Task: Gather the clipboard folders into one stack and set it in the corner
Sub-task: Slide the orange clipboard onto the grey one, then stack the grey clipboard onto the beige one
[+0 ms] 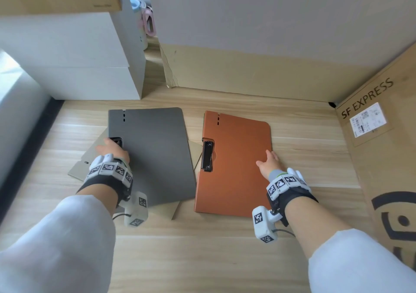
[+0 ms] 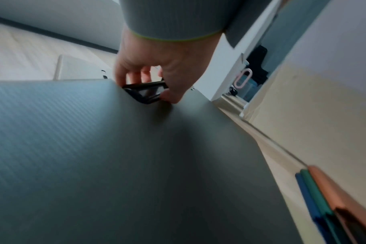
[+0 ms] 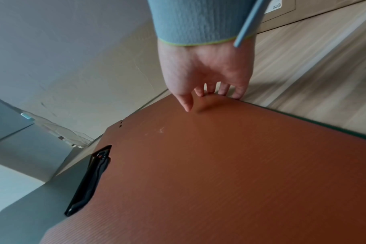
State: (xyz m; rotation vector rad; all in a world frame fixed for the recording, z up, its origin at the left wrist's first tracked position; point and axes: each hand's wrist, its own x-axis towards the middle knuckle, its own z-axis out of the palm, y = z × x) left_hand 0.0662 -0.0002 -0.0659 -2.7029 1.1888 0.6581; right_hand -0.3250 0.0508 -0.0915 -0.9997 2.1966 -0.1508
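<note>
Two piles of clipboard folders are lying side by side on the wooden floor point(image 1: 225, 259), a narrow gap between them. On the left, white boxes point(image 1: 74, 67) are standing at the far side, and a grey folder point(image 1: 155, 153) is lying crookedly on top of a beige folder point(image 1: 90, 157), whose corners are poking out at its left and near edges. The left hand point(image 1: 112, 149) is gripping the grey folder at its left edge, the fingers curling under beside the black clip point(image 2: 145, 92) and the thumb pressing on top. To the right, an orange folder point(image 1: 234, 169) with its own black clip point(image 1: 207, 156) on the left edge is lying flat; the left wrist view is showing green and blue folder edges stacked under it. The right hand point(image 1: 267, 163) is gripping the orange folder at its right edge, the fingers point(image 3: 224, 89) hooking over the edge and the thumb resting on the cover. Farther right, a cardboard box point(image 1: 382, 157) printed "SF EXPRESS" is standing against the wall, forming a corner with the cardboard sheet point(image 1: 247, 72) leaning along the far side.
</note>
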